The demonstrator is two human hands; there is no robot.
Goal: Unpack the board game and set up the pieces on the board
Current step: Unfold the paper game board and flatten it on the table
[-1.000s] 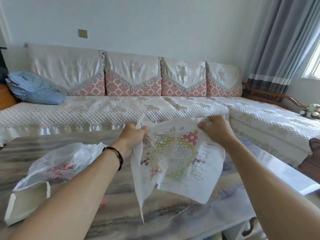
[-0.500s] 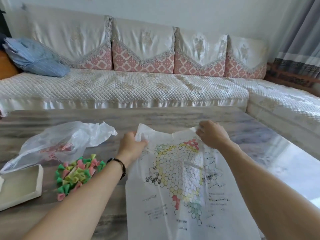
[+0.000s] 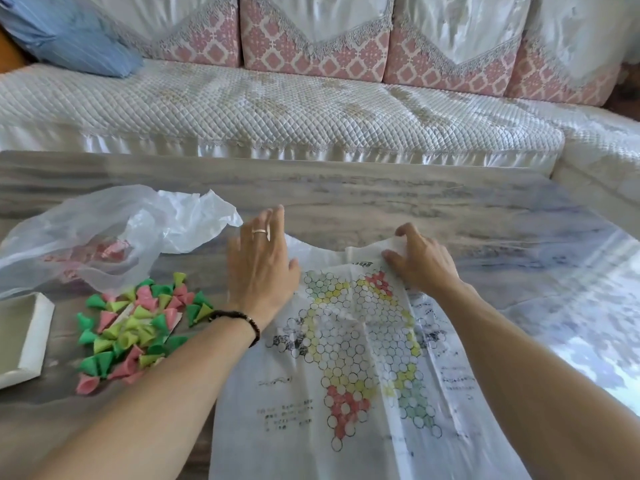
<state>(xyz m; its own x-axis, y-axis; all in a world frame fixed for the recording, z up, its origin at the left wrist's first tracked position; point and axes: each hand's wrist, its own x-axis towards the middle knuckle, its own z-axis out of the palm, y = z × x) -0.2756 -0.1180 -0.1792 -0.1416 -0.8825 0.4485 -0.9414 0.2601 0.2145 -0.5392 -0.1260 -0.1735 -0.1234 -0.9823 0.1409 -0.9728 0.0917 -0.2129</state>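
Board sheet [image 3: 349,358], thin white plastic printed with a star of circles in red, yellow and green patches, lies crumpled on the tabletop [image 3: 398,199], running from mid-table down past the near edge. Left hand [image 3: 259,268] flat on the sheet's far-left corner, fingers straight and close together, palm down, pressing; ring on one finger, dark bead bracelet [image 3: 242,322] at the wrist. Right hand [image 3: 419,263] on the sheet's far-right corner, fingers bent, thumb and fingertips bunching the sheet's top edge into a small raised fold, so it grips the plastic there. Pieces [image 3: 135,323], a loose heap of small cones in green, pink and yellow-green, sit toward the tabletop's left side, just beside the left forearm and apart from the sheet. Clear plastic bag [image 3: 104,237] lies crumpled behind the heap, toward the left edge, something pink inside, cannot tell what. White box tray [image 3: 33,336] at the left edge, partly out of view, beside the heap. Sofa [image 3: 277,109] with quilted cover beyond the table's far edge, blue pillow [image 3: 72,32] at its left end.
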